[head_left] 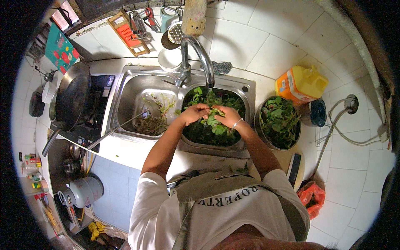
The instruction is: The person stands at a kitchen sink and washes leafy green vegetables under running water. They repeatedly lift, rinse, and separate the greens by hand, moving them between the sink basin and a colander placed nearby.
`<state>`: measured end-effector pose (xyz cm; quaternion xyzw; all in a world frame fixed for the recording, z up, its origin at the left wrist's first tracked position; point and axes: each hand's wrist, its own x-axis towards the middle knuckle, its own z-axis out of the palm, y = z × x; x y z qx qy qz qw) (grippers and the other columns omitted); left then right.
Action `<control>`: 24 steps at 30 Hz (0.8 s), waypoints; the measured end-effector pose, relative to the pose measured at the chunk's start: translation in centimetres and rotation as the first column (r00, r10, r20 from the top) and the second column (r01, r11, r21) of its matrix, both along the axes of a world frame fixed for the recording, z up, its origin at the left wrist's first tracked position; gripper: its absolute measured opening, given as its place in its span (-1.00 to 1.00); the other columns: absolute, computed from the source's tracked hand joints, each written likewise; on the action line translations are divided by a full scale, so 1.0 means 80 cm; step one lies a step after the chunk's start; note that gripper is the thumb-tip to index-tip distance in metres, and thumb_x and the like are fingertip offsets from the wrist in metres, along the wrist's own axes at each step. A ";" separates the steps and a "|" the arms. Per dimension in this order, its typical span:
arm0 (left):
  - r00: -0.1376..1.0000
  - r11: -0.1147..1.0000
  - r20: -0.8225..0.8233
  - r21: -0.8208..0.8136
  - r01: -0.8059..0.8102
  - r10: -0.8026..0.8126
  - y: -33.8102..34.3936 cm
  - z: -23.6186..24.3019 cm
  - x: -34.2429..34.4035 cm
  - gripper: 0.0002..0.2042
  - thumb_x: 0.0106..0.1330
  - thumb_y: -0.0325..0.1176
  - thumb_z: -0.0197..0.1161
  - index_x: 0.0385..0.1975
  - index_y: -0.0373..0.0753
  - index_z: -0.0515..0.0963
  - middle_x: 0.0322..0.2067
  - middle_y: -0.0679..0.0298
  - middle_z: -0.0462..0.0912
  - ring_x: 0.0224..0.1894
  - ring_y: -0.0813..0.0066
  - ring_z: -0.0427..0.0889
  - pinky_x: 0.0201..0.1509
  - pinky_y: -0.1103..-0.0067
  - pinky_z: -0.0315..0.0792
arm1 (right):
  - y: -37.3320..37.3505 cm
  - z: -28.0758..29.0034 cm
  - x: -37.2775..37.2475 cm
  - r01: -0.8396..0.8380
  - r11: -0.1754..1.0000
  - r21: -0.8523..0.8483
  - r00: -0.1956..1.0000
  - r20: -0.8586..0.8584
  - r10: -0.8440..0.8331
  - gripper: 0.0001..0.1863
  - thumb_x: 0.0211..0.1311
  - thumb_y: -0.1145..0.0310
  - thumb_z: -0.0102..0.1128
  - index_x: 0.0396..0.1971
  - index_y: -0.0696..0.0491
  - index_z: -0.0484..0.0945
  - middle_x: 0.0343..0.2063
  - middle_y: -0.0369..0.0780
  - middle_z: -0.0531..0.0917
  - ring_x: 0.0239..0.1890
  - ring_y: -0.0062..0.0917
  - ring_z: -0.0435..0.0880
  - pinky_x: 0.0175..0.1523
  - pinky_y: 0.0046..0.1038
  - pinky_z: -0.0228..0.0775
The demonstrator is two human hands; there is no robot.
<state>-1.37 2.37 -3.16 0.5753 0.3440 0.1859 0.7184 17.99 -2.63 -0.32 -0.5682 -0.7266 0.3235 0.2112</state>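
Observation:
My left hand (194,114) and my right hand (228,116) meet over the right sink basin, just below the tap (197,46). Between them is a small sprig of leafy greens (217,126), its leaves hanging under my right fingers. My left fingertips pinch at the stem end; how firmly is too small to tell. Loose greens (200,96) fill the basin (250,111) around and below both hands, and water seems to run from the spout. A steel bowl (298,135) to the right holds more picked leaves (277,116).
Stems and scraps (156,112) lie in the left basin (121,109), with a long-handled utensil (118,128) across its edge. A wok (74,98) leans at the stove. Right are a yellow jug (302,84), a cutting board with a black-handled knife (294,167) and a red bag (312,198).

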 end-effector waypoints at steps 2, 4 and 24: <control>0.999 0.995 0.033 -0.085 0.043 -0.040 0.002 0.007 -0.003 -0.83 0.17 -0.34 0.02 -0.37 -0.32 0.41 -0.50 0.31 0.50 -0.44 0.62 0.42 -0.33 0.69 0.30 | 0.008 -0.013 0.002 0.035 0.997 -0.070 0.998 -0.046 -0.038 -0.65 -0.12 0.24 0.14 -0.27 0.06 0.46 -0.35 -0.10 0.52 -0.31 -0.28 0.50 -0.22 -0.39 0.32; 0.999 0.995 0.053 -0.098 0.017 -0.012 0.000 0.015 -0.006 -0.83 0.16 -0.37 0.01 -0.33 -0.33 0.41 -0.49 0.30 0.51 -0.44 0.62 0.43 -0.34 0.69 0.30 | 0.014 -0.017 0.005 0.080 0.987 -0.140 0.994 -0.062 -0.090 -0.69 -0.15 0.21 0.17 -0.47 0.15 0.50 -0.38 -0.08 0.52 -0.33 -0.25 0.49 -0.24 -0.38 0.32; 0.781 0.606 -0.526 0.756 0.248 0.336 -0.034 -0.002 0.030 -0.89 -0.16 -0.44 0.07 -0.60 -0.28 0.47 -0.50 0.05 0.46 -0.37 0.11 0.45 -0.28 0.36 0.33 | -0.012 0.001 -0.036 -0.093 0.996 -0.009 0.945 0.314 0.091 -0.78 -0.03 0.23 0.01 -0.55 0.10 0.40 -0.60 -0.07 0.47 -0.49 -0.16 0.45 -0.39 -0.24 0.27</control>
